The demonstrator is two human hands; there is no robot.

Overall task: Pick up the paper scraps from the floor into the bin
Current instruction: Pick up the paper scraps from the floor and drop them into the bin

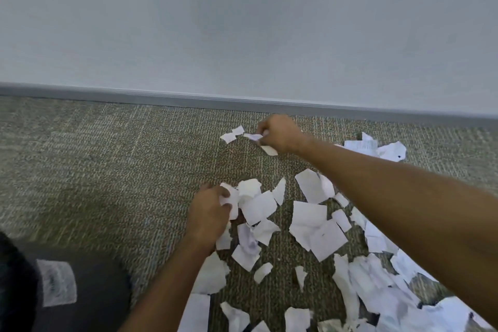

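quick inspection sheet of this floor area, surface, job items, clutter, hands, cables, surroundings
surface: patterned carpet, bare on the left, littered on the right
job's things: white paper scraps strewn over centre and lower right; a small pair lies apart near the wall; no bin identifiable
clutter: dark object with a pale label at lower left, blurred, cannot identify
grippers: left hand closed on a crumpled scrap; right hand stretched toward the wall, pinching scraps
cables: nothing seen
surroundings: plain pale wall with grey baseboard
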